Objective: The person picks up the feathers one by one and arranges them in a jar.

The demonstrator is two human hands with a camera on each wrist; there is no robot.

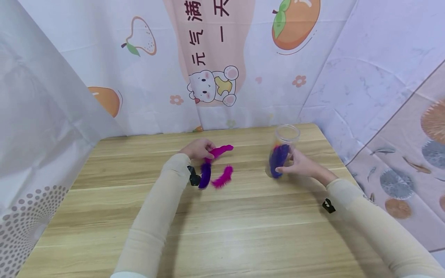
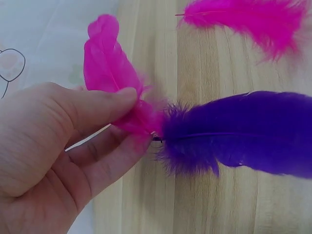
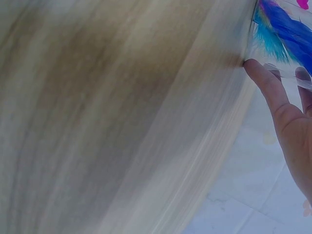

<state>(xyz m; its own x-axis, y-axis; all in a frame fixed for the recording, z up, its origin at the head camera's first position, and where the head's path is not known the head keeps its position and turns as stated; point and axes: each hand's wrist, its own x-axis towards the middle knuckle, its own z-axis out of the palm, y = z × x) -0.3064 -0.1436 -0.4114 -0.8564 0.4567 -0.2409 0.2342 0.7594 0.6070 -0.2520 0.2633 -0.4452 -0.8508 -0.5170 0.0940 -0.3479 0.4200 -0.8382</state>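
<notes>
My left hand (image 1: 199,149) pinches a bright pink feather (image 2: 109,63) between thumb and fingers. Right by those fingertips lies a purple feather (image 2: 243,131), its fluffy quill end towards the hand. A second pink feather (image 1: 223,177) rests on the table close by. Over at the right, my right hand (image 1: 297,164) grips the side of a clear, open-topped jar (image 1: 287,133). Inside the jar are blue feathers (image 1: 279,160), with bits of turquoise (image 3: 270,41) in the right wrist view. That view cuts off part of the hand and jar.
Under everything is a light wooden table (image 1: 226,227). A printed cloth (image 1: 146,88) hangs along its back edge, with more cloth on both sides. Small black mounts (image 1: 328,205) sit at the wrists.
</notes>
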